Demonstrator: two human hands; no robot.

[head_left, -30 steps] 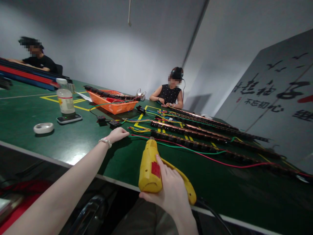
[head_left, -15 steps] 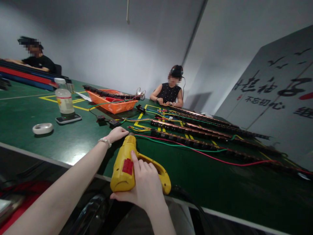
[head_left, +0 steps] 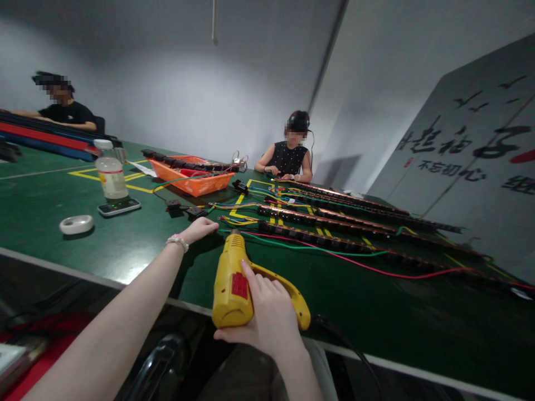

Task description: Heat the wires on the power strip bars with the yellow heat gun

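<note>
My right hand (head_left: 273, 309) is wrapped round a yellow heat gun (head_left: 231, 281) with a red label, held over the table's near edge. Its nozzle points away from me, close beside the ends of a green wire (head_left: 301, 249) and a red wire (head_left: 355, 260). My left hand (head_left: 201, 228), with a bracelet at the wrist, is closed in a pinch at those wire ends; the fingertips partly hide them. Both wires trail to the right in front of long dark strips with copper-coloured windings (head_left: 326, 238). Small black connectors (head_left: 196, 213) lie just beyond my left hand.
An orange basket (head_left: 203, 185) carries another dark strip across its top. To the left are a bottle (head_left: 112, 175), a phone (head_left: 119, 207) and a small white oval case (head_left: 76, 224). Two people sit at the table's far side. A black cable (head_left: 351, 345) hangs at the near edge.
The heat gun in my right hand has shifted to the right, so its nozzle has moved from my left fingertips to further along the wires. My left hand keeps its pinch almost in place.
</note>
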